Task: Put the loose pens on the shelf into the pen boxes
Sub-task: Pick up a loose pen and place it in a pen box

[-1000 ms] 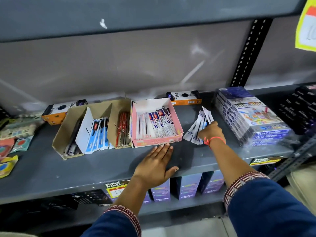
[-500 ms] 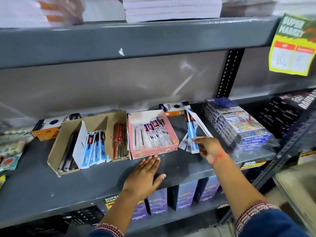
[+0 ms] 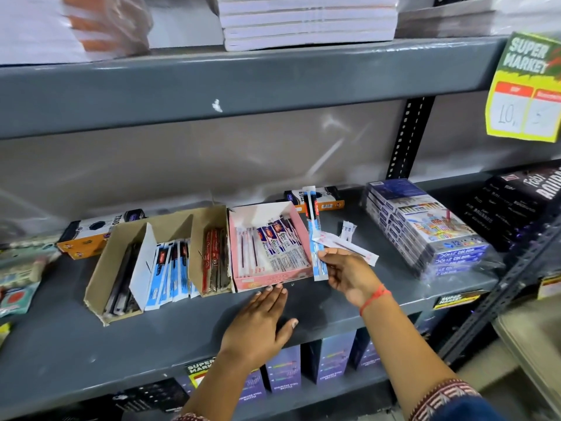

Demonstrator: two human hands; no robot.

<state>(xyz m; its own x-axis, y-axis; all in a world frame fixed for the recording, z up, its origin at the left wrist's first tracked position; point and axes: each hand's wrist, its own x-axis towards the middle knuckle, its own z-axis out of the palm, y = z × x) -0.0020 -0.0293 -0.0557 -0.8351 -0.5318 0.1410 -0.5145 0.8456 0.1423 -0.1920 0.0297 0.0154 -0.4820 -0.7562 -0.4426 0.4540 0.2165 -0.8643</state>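
Note:
My right hand (image 3: 349, 273) grips a fan of wrapped pens (image 3: 314, 235) just right of the pink pen box (image 3: 270, 279); a blue-and-white one stands upright and a pink-tipped one points right. That pink box holds several wrapped pens. My left hand (image 3: 258, 323) lies flat and open on the grey shelf (image 3: 60, 354), fingertips touching the pink box's front edge. To the left stands a brown cardboard pen box (image 3: 100, 278) with dark, blue-packed and red pens in its compartments. One or two loose wrapped pens (image 3: 347, 230) lie on the shelf behind my right hand.
Two orange-and-black boxes (image 3: 91, 235) (image 3: 329, 202) lie at the back. Shrink-wrapped colour pencil packs (image 3: 425, 226) and black packs (image 3: 516, 202) fill the right. Small packets (image 3: 18, 284) lie far left. An upper shelf (image 3: 243, 86) overhangs; a price sign (image 3: 528, 86) hangs right.
My right hand lifted the bundle of pens off the shelf and brought it left to the pink box's right side. My left hand stayed at the box front. The view tilted up.

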